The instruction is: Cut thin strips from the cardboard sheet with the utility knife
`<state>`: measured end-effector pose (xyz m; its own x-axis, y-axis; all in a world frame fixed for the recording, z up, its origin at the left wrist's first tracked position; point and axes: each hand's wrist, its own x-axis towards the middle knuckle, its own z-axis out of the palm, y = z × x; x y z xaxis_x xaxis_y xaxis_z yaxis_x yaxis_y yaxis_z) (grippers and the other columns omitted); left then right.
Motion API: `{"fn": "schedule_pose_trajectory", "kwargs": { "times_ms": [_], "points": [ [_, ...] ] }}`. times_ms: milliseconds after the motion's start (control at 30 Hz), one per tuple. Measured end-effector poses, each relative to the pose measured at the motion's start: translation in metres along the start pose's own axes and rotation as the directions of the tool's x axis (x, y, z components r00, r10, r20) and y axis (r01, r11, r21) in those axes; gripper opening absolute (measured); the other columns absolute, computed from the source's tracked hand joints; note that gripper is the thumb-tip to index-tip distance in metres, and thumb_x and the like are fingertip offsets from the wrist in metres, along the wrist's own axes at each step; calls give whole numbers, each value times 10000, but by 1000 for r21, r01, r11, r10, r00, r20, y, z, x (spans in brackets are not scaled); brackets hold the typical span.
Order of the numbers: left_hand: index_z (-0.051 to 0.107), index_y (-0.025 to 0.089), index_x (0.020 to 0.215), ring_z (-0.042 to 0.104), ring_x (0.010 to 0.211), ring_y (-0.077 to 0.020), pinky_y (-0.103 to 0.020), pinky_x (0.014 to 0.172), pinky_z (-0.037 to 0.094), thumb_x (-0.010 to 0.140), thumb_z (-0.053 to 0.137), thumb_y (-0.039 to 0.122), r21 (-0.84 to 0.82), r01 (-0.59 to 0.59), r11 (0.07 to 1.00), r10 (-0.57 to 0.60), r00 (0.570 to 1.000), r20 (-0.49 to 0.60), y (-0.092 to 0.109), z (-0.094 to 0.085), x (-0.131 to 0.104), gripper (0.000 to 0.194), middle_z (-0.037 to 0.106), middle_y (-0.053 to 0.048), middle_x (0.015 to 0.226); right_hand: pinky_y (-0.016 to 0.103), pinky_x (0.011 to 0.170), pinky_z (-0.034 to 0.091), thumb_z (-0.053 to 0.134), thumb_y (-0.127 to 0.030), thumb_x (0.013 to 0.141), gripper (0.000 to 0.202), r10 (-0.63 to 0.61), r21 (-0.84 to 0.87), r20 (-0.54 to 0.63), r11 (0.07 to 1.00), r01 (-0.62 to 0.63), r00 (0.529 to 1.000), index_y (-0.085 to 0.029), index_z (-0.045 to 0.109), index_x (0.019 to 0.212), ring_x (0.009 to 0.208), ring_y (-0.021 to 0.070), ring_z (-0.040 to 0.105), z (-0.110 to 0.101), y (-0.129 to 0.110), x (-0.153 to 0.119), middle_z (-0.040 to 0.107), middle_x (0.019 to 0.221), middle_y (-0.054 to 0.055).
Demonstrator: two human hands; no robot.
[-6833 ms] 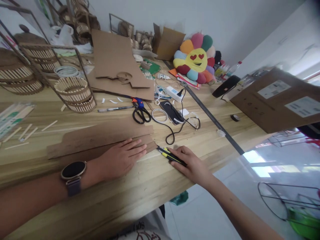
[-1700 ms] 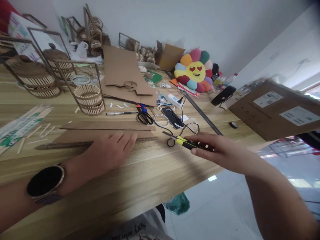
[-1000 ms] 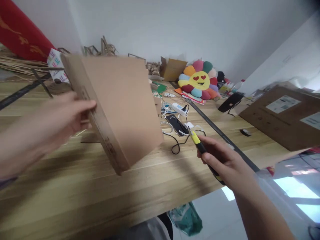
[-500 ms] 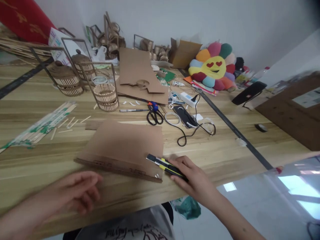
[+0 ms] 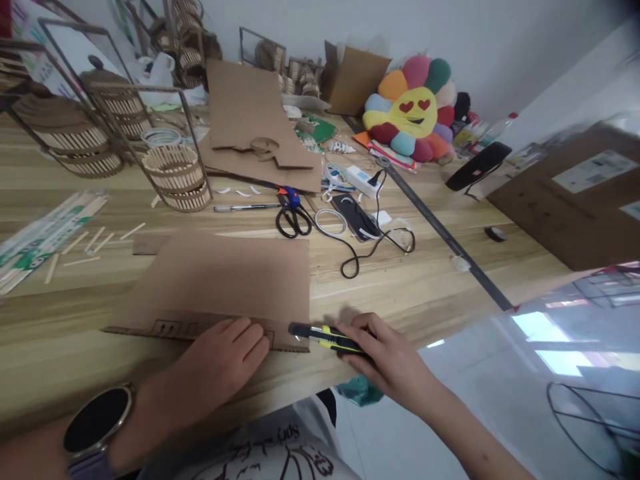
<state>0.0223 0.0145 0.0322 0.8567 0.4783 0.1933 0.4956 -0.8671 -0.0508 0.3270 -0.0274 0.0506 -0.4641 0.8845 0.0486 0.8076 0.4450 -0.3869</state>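
A watch [image 5: 99,420] with a round black face, pale metal rim and purple-grey strap [image 5: 93,465] circled the wrist behind the left hand's [image 5: 215,367] fingers [image 5: 243,330]; closer to the body than the fingers, a grey shirt [image 5: 240,460] bore dark lettering [image 5: 289,433].

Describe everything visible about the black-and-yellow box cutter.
The black-and-yellow box cutter is slim and long, with yellow stripes along a black body that looks like plastic. A short silvery, metal-looking stretch leads to a dark front end. It lies nearly level, pointing left, its rear part within the grip of the right hand. The front end is over the near right corner of the flat brown cardboard sheet; whether it touches the sheet, I cannot tell.
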Motion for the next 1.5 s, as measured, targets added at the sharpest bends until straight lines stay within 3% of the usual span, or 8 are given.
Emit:
{"fn": "schedule_pose_trajectory", "kwargs": {
  "times_ms": [167, 333, 633, 800, 1133, 1267, 1400, 1500],
  "points": [
    [660, 110, 1039, 584, 829, -250, -379, 743, 483, 795, 410, -42, 144, -11, 990, 20, 998, -63, -1, -1, -9, 380, 689, -103, 942, 332, 715, 566, 532, -246, 935, 284, 65, 12, 19, 998, -65, 998, -230, 548, 1218, 866, 217, 650, -5, 0, 11, 587, 1018, 87],
    [676, 89, 1084, 588, 930, -278, -401, 812, 468, 749, 393, -47, 170, 59, 984, -38, 992, -121, 9, 2, -18, 459, 701, -134, 1024, 325, 628, 493, 544, -242, 929, 108, 9, -139, 146, 990, 11, 989, -198, 543, 1028, 744, 233, 656, -14, -5, 31, 676, 868, 66],
    [675, 76, 1054, 611, 892, -245, -368, 813, 486, 817, 375, -42, 194, 130, 972, -103, 984, -144, 12, 5, -19, 400, 708, -123, 980, 289, 564, 404, 547, -349, 944, 171, -12, -241, 324, 966, 95, 946, -198, 579, 1018, 660, 227, 650, -23, -25, 63, 697, 763, 44],
    [667, 87, 1056, 603, 883, -249, -377, 810, 496, 831, 369, -45, 138, 138, 981, -126, 988, -88, 3, -1, -13, 396, 695, -114, 990, 287, 682, 481, 610, -296, 906, 290, 87, -45, 321, 996, -76, 943, -210, 529, 1172, 860, 209, 669, -22, -12, 57, 673, 1073, 71],
    [641, 158, 943, 535, 819, -247, -380, 733, 479, 836, 406, -52, -60, 136, 989, -138, 990, -29, -17, 15, -9, 333, 622, -75, 903, 324, 772, 487, 615, -296, 879, 256, 75, 193, 279, 972, -133, 957, -207, 586, 1117, 924, 218, 621, -11, 5, 37, 636, 1038, 78],
    [644, 149, 920, 528, 808, -247, -382, 724, 467, 840, 388, -57, -52, 148, 988, -150, 988, -28, -15, 14, -7, 338, 620, -80, 895, 284, 668, 473, 623, -433, 880, 236, 218, 489, 281, 806, -335, 935, -202, 577, 884, 749, 172, 591, -17, 7, 33, 617, 812, 21],
    [646, 136, 911, 526, 798, -255, -397, 722, 458, 892, 420, -2, -57, 174, 983, -176, 984, -36, -13, 17, -5, 266, 614, -86, 876, 285, 615, 500, 584, -545, 897, 364, 296, 832, 372, 315, -457, 880, -220, 484, 1027, 688, 142, 619, -19, 9, 26, 637, 910, 31],
    [641, 140, 899, 527, 787, -254, -396, 705, 445, 908, 430, 16, -66, 187, 980, -190, 981, -32, -12, 19, -5, 245, 605, -78, 863, 261, 600, 490, 637, -511, 882, 403, 262, 876, 414, 147, -460, 872, -218, 478, 1109, 687, 122, 618, -18, 10, 22, 623, 957, 37]
  ]
}}
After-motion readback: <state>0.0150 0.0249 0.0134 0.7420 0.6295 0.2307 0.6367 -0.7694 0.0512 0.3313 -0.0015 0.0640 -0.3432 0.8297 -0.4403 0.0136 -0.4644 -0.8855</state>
